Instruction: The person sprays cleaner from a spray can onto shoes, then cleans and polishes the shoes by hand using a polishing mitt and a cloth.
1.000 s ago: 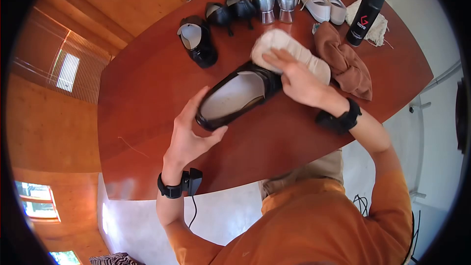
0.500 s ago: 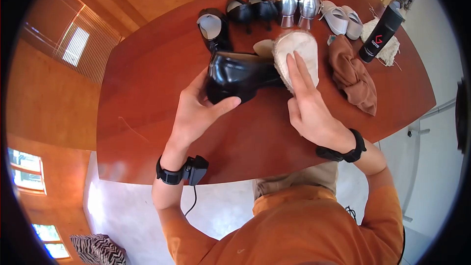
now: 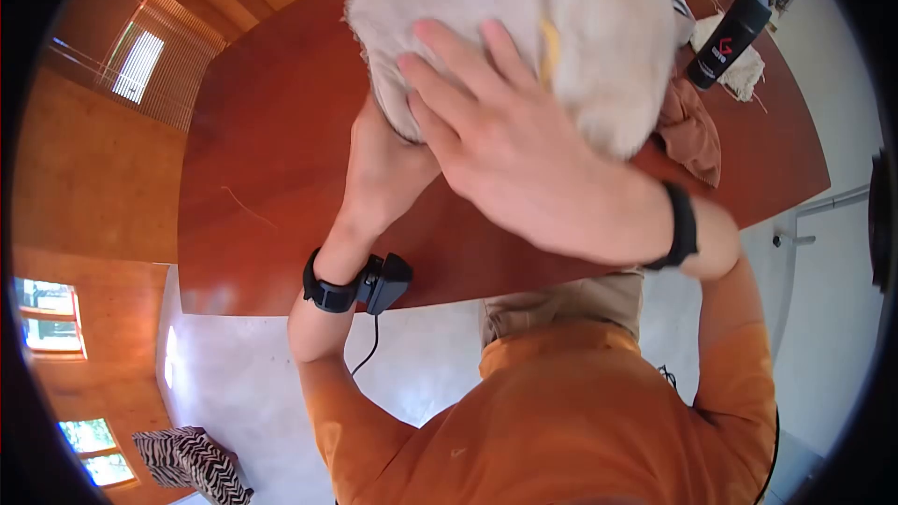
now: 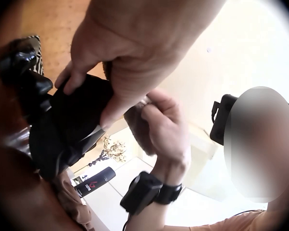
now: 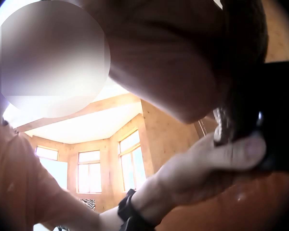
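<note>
My left hand (image 3: pixel 388 173) grips a black leather shoe (image 4: pixel 79 115), with thumb and fingers around its heel end. In the head view a large cream fleecy polishing pad (image 3: pixel 608 47) covers the shoe almost wholly. The right hand (image 3: pixel 514 140) lies over the back of this pad, fingers spread on it. From the left wrist the same hand (image 4: pixel 168 125) appears curled at the pad's fuzzy brownish edge (image 4: pixel 139 127). In the right wrist view the dark shoe (image 5: pixel 284 115) sits beside the pad, and the left thumb (image 5: pixel 245 151) presses on it.
On the reddish-brown table (image 3: pixel 253 224) a black spray can (image 3: pixel 734 37) stands at the right, near a cream cloth (image 3: pixel 746 75) and a crumpled brown cloth (image 3: pixel 692 136). More black shoes (image 4: pixel 19 60) show at the left wrist view's edge. The pad hides the back of the table.
The pad has risen close to the head camera and moved left across the shoe, which it now hides. The left hand keeps its grip on the shoe.
</note>
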